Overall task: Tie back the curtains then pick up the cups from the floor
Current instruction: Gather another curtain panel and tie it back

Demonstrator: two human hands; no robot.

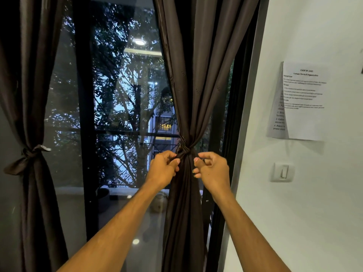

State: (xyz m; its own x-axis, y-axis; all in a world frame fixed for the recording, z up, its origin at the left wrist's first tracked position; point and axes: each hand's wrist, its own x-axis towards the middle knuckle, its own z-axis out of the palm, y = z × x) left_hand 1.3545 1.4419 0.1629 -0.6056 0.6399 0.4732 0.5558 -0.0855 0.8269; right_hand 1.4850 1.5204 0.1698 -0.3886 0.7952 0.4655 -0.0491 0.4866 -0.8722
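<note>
The right brown curtain (196, 95) hangs gathered against the window's right frame, cinched by a brown tie-back (184, 149). The left hand (164, 167) and right hand (212, 168) each pinch an end of that tie-back, just beside the knot. The left curtain (33, 95) hangs already knotted at the left edge of the window (125, 95).

A printed paper sheet (302, 101) is fixed to the white wall (314, 213), its left edge lifted. A light switch (282, 172) sits below it. The window (121, 107) shows trees and a reflected ceiling light (139, 42).
</note>
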